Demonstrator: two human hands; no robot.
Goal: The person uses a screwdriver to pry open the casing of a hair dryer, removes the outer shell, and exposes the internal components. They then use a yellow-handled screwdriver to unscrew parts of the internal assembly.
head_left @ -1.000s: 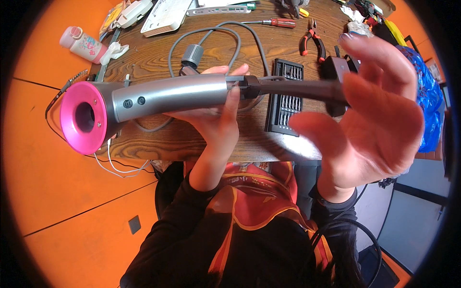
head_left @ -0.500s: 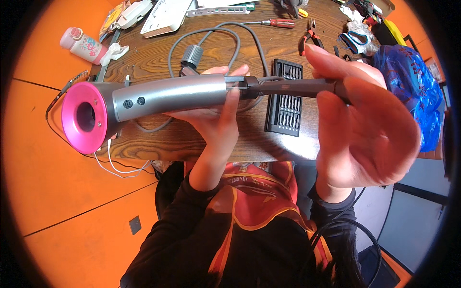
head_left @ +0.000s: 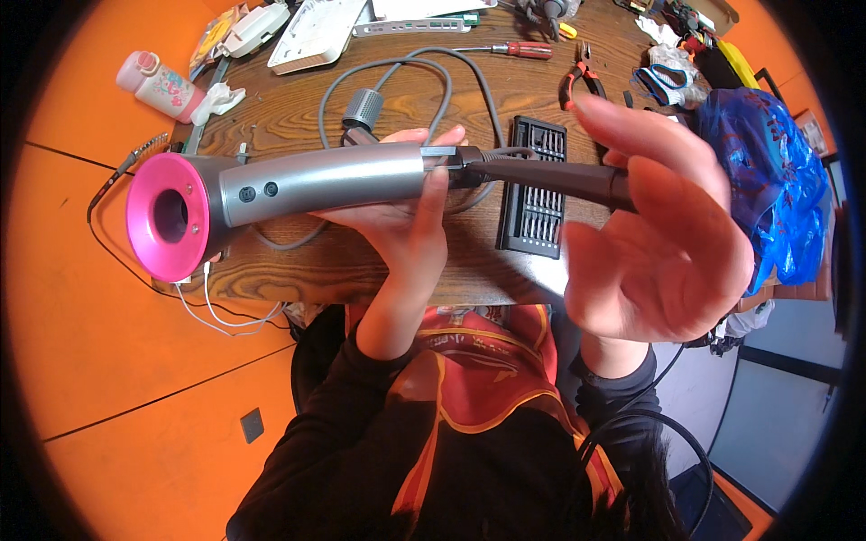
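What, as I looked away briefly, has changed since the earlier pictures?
The right hand moved left; whether it grips the dark rod is unclear. The silver device shifted slightly right. The left hand still holds it; the black bit case stayed put.

Place: a repair workshop, by its tool-strewn wooden table point(head_left: 469, 281)
Far middle: red-handled screwdriver point(head_left: 528, 50) and pliers point(head_left: 584, 68)
Table middle: black case of driver bits point(head_left: 534, 238)
Far left: white plastic housing point(head_left: 316, 38)
Far right: work glove point(head_left: 669, 83)
Over the table: a silver hair dryer point(head_left: 334, 183)
Clothing: red apron point(head_left: 492, 392)
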